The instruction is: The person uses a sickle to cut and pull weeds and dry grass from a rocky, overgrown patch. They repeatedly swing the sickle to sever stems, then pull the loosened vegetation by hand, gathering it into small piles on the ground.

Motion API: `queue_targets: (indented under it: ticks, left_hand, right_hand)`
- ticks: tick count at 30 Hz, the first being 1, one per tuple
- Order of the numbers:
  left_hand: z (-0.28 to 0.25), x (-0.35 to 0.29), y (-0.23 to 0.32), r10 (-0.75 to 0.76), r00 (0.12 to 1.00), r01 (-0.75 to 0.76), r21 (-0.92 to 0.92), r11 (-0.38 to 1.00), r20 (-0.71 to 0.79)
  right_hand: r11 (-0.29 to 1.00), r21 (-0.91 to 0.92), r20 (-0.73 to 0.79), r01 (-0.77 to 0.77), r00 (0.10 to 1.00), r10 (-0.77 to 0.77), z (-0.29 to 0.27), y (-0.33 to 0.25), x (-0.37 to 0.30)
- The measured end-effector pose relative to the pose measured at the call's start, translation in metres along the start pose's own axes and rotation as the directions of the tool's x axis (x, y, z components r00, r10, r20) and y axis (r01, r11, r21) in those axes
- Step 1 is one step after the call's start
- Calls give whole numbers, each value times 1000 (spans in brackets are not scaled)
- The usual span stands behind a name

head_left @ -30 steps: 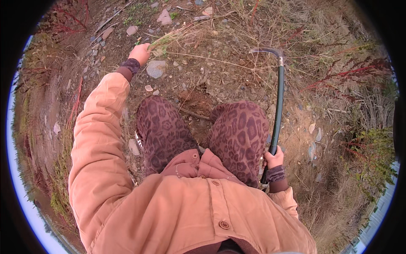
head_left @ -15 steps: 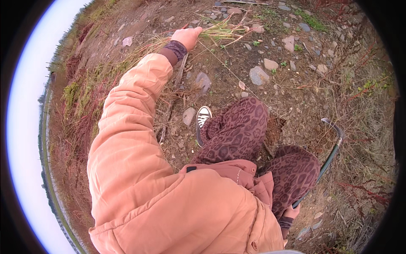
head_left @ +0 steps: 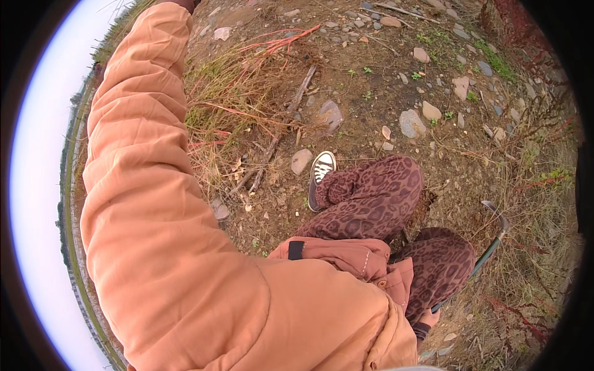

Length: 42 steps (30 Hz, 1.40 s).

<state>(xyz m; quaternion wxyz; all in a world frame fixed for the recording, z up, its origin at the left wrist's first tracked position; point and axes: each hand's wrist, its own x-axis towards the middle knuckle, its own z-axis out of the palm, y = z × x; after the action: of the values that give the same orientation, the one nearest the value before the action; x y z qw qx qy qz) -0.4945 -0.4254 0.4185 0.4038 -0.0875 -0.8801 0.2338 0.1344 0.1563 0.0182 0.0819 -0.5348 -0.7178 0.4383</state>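
My left arm [head_left: 148, 123], in a peach jacket sleeve, stretches forward and left to the top rim of the picture. Only a dark cuff shows there; the left hand itself lies outside the view. Low on the right, beside my bent knee, my right hand [head_left: 429, 318] is closed round the green handle of a sickle [head_left: 487, 255]. The sickle points forward and right, its curved metal blade over dry grass. Part of its handle is hidden behind my leg in leopard-print trousers [head_left: 371, 188].
Dry grass with reddish stems [head_left: 238, 99] grows beside my left arm. A weathered stick [head_left: 272, 145] lies on the soil near my dark shoe [head_left: 322, 170]. Stones, such as a grey one [head_left: 411, 123], are scattered ahead. More dry grass [head_left: 532, 185] covers the right side.
My left hand, earlier closed round a bunch of cut grass stalks, has swung left and out of view with the bunch. The right hand still grips the sickle. The view has shifted slightly.
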Motion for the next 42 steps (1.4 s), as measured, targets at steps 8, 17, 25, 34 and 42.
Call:
queue_targets:
  ticks: [8,17,25,34,42]
  left_hand:
    - [138,-144,49,130,557,33,-179,983,820]
    - [55,-159,334,755,571,55,-932,358,324]
    - [-34,-183,504,883,400,336,-936,108,246]
    - [-64,-187,496,985,-173,733,-669,124,-7]
    - [-119,-170,468,967,-206,696,-717,36,-151]
  right_hand:
    - [928,356,47,-108,994,98,2,-18,-26]
    - [985,145,-143,-97,983,118,-1,-32,24]
    - [942,298,-116,-155,974,197,-4,-56,188]
    - [776,576,141,-255,967,213,25,-30,176]
    - [887,432,188,-165,978,90,2,11,62]
